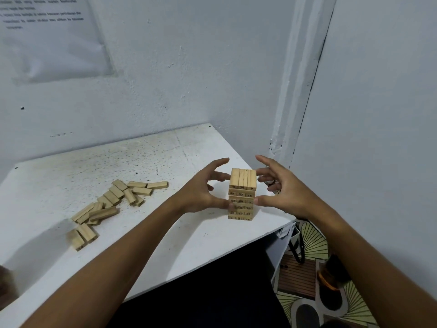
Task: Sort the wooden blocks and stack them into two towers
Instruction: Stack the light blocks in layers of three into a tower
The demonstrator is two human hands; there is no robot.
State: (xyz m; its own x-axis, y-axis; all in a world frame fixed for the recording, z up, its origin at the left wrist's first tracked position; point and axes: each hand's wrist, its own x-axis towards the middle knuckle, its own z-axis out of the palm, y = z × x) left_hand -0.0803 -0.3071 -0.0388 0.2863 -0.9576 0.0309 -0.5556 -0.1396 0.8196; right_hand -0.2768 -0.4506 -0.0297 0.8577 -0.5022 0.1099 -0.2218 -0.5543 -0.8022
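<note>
The tower (242, 194) is standing near the right corner of the white table (165, 233), the left hand (203, 190) and right hand (283, 192) are flanking it with fingers spread, thumbs touching its lower layers, while loose blocks (113, 204) are lying well left of it.

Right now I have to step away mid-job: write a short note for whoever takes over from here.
Left hand: open, fingers spread, thumb touching the tower's left side.
Right hand: open, fingers spread at the tower's right side; contact unclear.
Tower: one, several layers high, numbered ends facing the camera, near the table's right front edge.
Loose blocks: scattered pile on the table's left, none in hand.
Done: first tower standing.
Left: second tower not started; likely build it from the loose blocks.
</note>
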